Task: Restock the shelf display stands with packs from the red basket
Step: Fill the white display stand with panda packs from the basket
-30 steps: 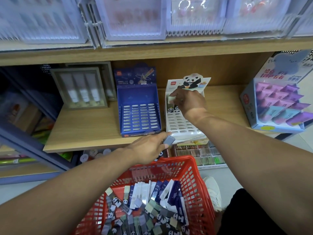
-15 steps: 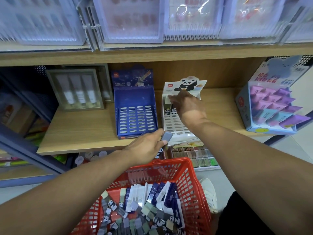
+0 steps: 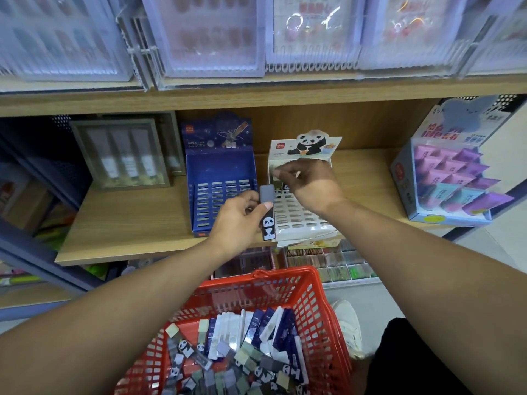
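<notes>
Since half a second ago, my left hand (image 3: 236,220) has risen from the shelf's front lip to the seam between the two stands, carrying its pack; my right hand (image 3: 309,182) has stayed at the top of the white stand.

Largest first: the wooden shelf (image 3: 128,229) has bare board at 9 o'clock of the stands and more at 3 o'clock before the pastel box (image 3: 445,181), so there is side room. Overhead the upper shelf's edge hangs low, which limits lift. The red basket (image 3: 313,303) sits at 6 o'clock below the shelf lip, heaped with loose panda and blue packs, so by my reading most of the job is left.

The blue stand (image 3: 222,181) shows only bare slots. The white stand (image 3: 299,215), touching it at 3 o'clock, has a few panda packs in its upper rows and open slots below.

My left hand pinches a panda pack (image 3: 267,212) between thumb and curled fingers, upright, against the white stand's left edge. My right hand's fingers are curled at the top row, pinching something small and pale; I cannot tell what, probably a pack being seated.

I judge the tight spot is the gap between my two hands; the left pack needs a free slot lower down.
</notes>
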`<control>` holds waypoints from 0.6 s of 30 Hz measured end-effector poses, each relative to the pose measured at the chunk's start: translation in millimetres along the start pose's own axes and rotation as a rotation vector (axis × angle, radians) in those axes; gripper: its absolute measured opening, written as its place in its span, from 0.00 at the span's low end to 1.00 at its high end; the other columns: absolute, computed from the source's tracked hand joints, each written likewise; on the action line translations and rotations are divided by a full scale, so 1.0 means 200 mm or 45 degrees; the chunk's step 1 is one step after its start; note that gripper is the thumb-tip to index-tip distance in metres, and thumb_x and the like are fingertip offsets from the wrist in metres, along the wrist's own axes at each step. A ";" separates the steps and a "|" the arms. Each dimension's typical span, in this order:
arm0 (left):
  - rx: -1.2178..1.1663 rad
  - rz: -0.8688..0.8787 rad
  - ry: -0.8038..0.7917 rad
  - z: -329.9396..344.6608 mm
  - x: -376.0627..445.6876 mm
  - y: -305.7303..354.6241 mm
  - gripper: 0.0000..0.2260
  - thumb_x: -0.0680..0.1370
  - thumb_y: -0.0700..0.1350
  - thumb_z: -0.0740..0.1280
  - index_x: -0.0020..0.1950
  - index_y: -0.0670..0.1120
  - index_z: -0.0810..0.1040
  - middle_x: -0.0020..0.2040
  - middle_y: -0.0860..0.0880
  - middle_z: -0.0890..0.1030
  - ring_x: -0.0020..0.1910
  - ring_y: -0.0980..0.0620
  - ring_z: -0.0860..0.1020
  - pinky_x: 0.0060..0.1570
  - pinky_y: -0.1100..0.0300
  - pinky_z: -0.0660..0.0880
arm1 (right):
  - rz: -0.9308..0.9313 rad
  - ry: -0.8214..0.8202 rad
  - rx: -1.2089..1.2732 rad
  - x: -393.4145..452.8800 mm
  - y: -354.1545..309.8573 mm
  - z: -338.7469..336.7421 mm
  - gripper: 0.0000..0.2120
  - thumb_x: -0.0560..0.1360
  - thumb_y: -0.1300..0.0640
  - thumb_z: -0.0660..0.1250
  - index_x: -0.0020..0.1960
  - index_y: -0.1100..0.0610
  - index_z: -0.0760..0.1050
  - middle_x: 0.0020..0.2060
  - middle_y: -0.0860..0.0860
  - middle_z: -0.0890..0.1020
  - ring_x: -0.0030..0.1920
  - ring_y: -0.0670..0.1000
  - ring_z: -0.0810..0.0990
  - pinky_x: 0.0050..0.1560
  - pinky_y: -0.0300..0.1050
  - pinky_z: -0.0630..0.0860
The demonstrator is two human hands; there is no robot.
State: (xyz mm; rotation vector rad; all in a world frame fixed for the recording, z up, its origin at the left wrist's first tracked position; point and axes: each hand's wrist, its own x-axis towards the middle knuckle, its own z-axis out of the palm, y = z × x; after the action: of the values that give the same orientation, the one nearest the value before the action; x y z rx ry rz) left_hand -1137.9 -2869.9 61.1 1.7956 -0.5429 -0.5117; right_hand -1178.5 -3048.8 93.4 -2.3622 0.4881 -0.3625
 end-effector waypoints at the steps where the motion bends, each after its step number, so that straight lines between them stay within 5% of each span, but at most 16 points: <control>1: -0.048 -0.011 0.022 0.01 0.00 0.01 0.03 0.82 0.46 0.66 0.52 0.50 0.79 0.45 0.52 0.85 0.42 0.57 0.84 0.41 0.59 0.83 | 0.057 -0.078 0.229 -0.03 -0.03 -0.02 0.08 0.77 0.43 0.70 0.47 0.45 0.85 0.47 0.42 0.86 0.43 0.45 0.83 0.43 0.41 0.76; 4: -0.101 -0.020 0.033 0.03 0.01 0.04 0.03 0.82 0.45 0.66 0.50 0.51 0.78 0.45 0.52 0.84 0.37 0.62 0.82 0.37 0.65 0.80 | 0.048 -0.235 0.398 -0.10 -0.05 -0.05 0.01 0.75 0.48 0.74 0.45 0.44 0.84 0.39 0.44 0.86 0.36 0.48 0.82 0.35 0.45 0.79; 8: -0.051 0.015 0.031 0.06 0.00 0.06 0.02 0.82 0.46 0.67 0.51 0.51 0.80 0.46 0.51 0.85 0.43 0.59 0.82 0.39 0.65 0.80 | -0.014 -0.287 0.409 -0.13 -0.03 -0.06 0.07 0.75 0.56 0.75 0.52 0.50 0.80 0.41 0.50 0.85 0.36 0.49 0.83 0.32 0.44 0.79; 10: 0.035 0.042 0.032 0.07 -0.01 0.05 0.02 0.80 0.48 0.69 0.51 0.53 0.79 0.47 0.53 0.84 0.47 0.57 0.82 0.47 0.60 0.81 | 0.009 -0.314 0.386 -0.14 -0.04 -0.07 0.07 0.75 0.58 0.74 0.51 0.51 0.79 0.41 0.51 0.83 0.37 0.49 0.82 0.32 0.42 0.78; 12: 0.348 0.115 -0.047 0.05 -0.03 0.00 0.12 0.78 0.52 0.72 0.59 0.56 0.76 0.56 0.56 0.82 0.57 0.58 0.79 0.58 0.58 0.77 | 0.067 -0.227 0.406 -0.12 -0.03 -0.10 0.07 0.76 0.61 0.73 0.48 0.52 0.77 0.39 0.48 0.81 0.38 0.47 0.80 0.33 0.36 0.75; 15: 1.112 0.409 -0.340 0.01 -0.06 -0.10 0.32 0.76 0.57 0.71 0.78 0.57 0.62 0.78 0.55 0.64 0.78 0.53 0.59 0.76 0.47 0.61 | 0.071 0.092 0.351 -0.07 0.02 -0.15 0.11 0.78 0.63 0.69 0.48 0.47 0.75 0.44 0.48 0.81 0.44 0.50 0.80 0.38 0.43 0.77; 18: 1.462 0.468 -0.581 0.01 -0.08 -0.14 0.38 0.76 0.60 0.68 0.81 0.59 0.53 0.82 0.55 0.45 0.80 0.52 0.36 0.79 0.43 0.39 | 0.096 0.227 0.362 -0.03 0.10 -0.14 0.19 0.80 0.68 0.63 0.47 0.42 0.75 0.47 0.51 0.81 0.46 0.50 0.81 0.37 0.44 0.75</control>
State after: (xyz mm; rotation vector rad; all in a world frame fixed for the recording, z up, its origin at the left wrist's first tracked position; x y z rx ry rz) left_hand -1149.0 -2853.8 34.2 2.5450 -1.6990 -0.3574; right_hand -1199.2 -3075.4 100.0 -2.0411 0.5668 -0.5716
